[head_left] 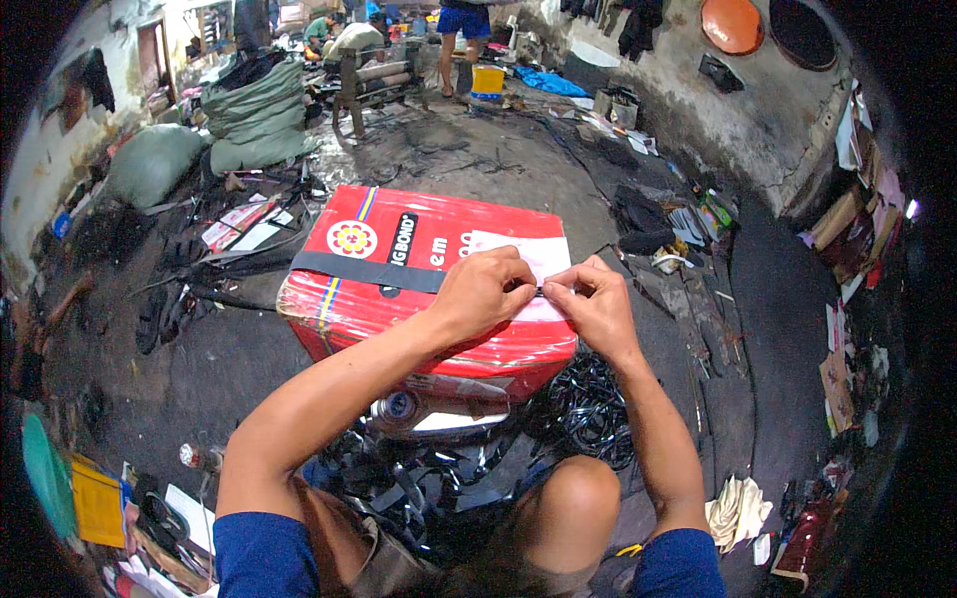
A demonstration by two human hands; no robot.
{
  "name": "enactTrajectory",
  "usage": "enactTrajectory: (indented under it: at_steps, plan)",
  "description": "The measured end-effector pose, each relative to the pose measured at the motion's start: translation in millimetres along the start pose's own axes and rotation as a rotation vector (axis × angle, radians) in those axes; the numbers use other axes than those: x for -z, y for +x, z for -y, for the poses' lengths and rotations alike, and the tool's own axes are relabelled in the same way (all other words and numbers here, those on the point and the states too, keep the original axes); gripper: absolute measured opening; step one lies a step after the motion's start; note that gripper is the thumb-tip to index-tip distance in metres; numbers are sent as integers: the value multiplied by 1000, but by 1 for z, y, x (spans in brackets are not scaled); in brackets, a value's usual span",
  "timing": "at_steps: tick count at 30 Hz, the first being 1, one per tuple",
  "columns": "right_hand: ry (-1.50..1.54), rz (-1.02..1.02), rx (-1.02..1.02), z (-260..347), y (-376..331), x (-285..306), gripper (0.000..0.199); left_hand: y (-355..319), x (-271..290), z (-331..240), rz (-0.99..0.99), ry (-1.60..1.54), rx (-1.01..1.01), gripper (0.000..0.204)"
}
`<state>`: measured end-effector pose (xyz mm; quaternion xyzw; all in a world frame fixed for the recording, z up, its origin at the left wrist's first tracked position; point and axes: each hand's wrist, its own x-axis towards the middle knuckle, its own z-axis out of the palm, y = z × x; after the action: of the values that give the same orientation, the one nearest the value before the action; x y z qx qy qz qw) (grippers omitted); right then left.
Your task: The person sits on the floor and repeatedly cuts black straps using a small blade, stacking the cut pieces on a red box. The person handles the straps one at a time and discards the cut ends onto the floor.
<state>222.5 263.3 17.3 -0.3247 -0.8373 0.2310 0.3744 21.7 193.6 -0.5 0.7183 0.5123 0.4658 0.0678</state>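
Note:
A red plastic-wrapped box [399, 249] with a flower emblem and a white label stands on the dark floor before my knees. A black rubber strap [364, 271] runs across its top from the left edge toward my hands. My left hand [483, 292] and my right hand [596, 299] meet over the box's right half, fingertips pinched together on the strap's end above the white label [528, 254]. Both hands rest on the box top.
A heap of black rubber strips [583, 404] lies by my right knee. Green sacks [254, 110] sit at the back left, near a metal machine [374, 80] and people working. Papers and scraps line the right wall [847, 259]. A cloth [738, 510] lies at my right elbow.

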Motion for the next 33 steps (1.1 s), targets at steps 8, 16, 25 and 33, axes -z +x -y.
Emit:
enactTrajectory:
  at_steps: [8,16,25,33]
  plan:
    - [393,-38,-277,-15,6,-21,19,7,3,4,31,-6,39,13]
    - [458,-109,-239,-40,-11,-20,26,33,-17,-6,31,-111,-128,14]
    - [1508,83,-922,-26,-25,-12,39,30,-29,-1,17,-326,-28,9]
    - [399,5,-578,-10,27,16,51,37,-36,2,-6,-288,-82,11]
